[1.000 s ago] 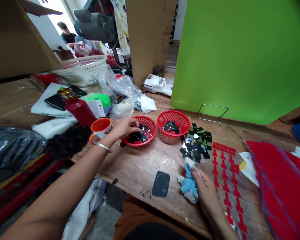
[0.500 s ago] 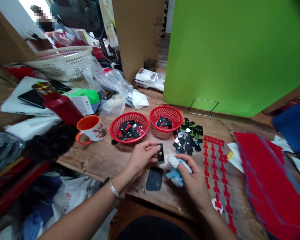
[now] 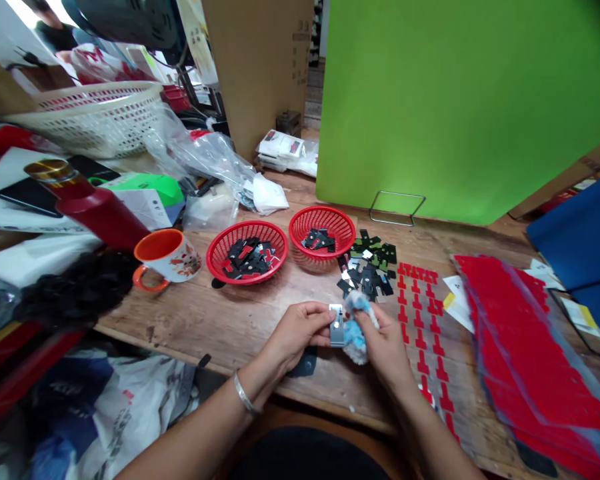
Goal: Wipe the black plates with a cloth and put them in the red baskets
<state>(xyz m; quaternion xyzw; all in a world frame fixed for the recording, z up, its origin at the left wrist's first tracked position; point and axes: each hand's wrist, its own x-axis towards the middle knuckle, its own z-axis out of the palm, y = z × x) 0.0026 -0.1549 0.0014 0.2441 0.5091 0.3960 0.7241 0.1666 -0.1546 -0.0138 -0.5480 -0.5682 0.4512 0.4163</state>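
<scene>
My left hand (image 3: 299, 331) pinches a small flat piece (image 3: 337, 327) with a shiny grey face, held upright over the table's front edge. My right hand (image 3: 384, 342) is closed around a fluffy blue and white cloth (image 3: 355, 328) that touches the piece. A dark oval pad (image 3: 307, 363) lies on the wood, mostly hidden under my left hand. Behind my hands stand two red mesh baskets, the left one (image 3: 247, 251) and the right one (image 3: 322, 230), each with black pieces inside. A loose heap of black pieces (image 3: 368, 269) lies right of them.
Rows of red stickers (image 3: 423, 313) and red sheets (image 3: 525, 340) cover the table's right side. An orange mug (image 3: 166, 257), a red bottle (image 3: 87, 207), a white basket (image 3: 90, 120) and plastic bags crowd the left. A green board (image 3: 460, 100) stands behind.
My left hand left the left basket with a small piece and came to the front. My right hand lifted the cloth to meet it. The piece now shows its shiny side.
</scene>
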